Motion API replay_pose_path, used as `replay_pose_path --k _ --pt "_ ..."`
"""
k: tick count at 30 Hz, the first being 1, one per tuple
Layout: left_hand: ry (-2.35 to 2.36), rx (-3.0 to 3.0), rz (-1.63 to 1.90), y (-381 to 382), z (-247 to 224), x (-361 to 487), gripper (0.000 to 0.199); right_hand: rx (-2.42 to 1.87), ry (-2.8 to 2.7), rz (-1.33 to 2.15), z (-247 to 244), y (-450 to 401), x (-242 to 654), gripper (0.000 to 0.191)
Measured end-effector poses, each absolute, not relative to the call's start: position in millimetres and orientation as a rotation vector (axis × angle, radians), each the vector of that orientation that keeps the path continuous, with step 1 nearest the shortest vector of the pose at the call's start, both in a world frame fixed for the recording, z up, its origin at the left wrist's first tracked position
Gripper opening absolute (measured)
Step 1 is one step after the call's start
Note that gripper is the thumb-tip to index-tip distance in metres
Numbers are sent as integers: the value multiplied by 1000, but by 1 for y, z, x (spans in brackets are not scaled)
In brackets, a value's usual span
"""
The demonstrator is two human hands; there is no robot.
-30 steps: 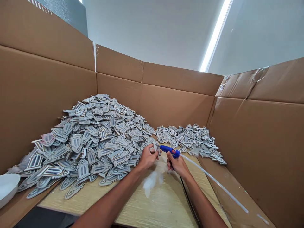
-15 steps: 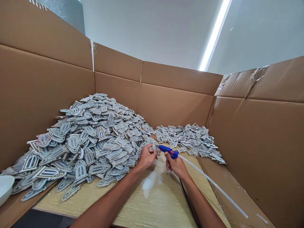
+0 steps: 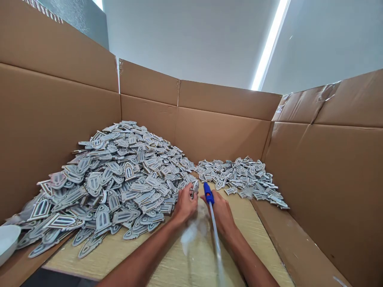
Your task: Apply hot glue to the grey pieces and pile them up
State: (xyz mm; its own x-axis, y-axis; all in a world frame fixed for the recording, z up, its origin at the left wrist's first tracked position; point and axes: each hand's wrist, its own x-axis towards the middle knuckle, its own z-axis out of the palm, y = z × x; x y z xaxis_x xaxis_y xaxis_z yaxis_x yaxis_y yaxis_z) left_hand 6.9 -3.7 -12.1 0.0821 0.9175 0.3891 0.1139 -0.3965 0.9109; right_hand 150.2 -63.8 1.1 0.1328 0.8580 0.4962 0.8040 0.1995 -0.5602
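My right hand [image 3: 220, 207] is wrapped round a blue hot glue gun [image 3: 207, 192], its nozzle aimed away from me. A long translucent glue stick [image 3: 216, 235] trails from its back end toward me, blurred at the near end. In my left hand [image 3: 186, 202] is a small grey arched window-shaped piece [image 3: 195, 188], closed between thumb and fingers and partly hidden by them. The piece and the glue gun are apart, with a narrow gap between the hands. Just left of my left hand rises a large pile of similar pieces [image 3: 125, 171].
A smaller pile of the pieces [image 3: 239, 171] lies at the back right. Cardboard walls [image 3: 221, 127] surround the wooden tabletop [image 3: 131, 255]. A white bowl [image 3: 8, 241] stands at the far left. Whitish smears [image 3: 188, 237] mark the tabletop between my forearms.
The glue gun has swung from pointing left at the piece to pointing forward, and its nozzle has come away. Its glue stick swept leftward. The piece has been turned in my left hand.
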Motion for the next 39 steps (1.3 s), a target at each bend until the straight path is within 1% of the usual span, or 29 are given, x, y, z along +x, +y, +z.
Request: replay_pose_path --k 3,5,8,11,14,20,39 --pt "1067 1631 1358 -1 -14 9 9 -1557 -1564 63 1 -61 165 40" --pt "1093 1633 1345 2 -15 9 8 -1554 -1471 191 2 -58 174 51" --pt "1124 1623 1373 7 -13 5 16 -1501 -1401 456 3 -55 180 62" --pt "1100 1575 1392 12 -11 2 20 -1401 -1416 662 4 -55 179 65" --pt "1062 1542 1401 14 -10 3 25 -1361 -1418 777 2 -56 176 65" --pt "988 1508 1390 12 -7 7 33 -1353 -1474 810 2 -58 174 66" --pt "949 1560 1311 7 -2 9 26 -1478 -1502 795 4 -57 173 72"
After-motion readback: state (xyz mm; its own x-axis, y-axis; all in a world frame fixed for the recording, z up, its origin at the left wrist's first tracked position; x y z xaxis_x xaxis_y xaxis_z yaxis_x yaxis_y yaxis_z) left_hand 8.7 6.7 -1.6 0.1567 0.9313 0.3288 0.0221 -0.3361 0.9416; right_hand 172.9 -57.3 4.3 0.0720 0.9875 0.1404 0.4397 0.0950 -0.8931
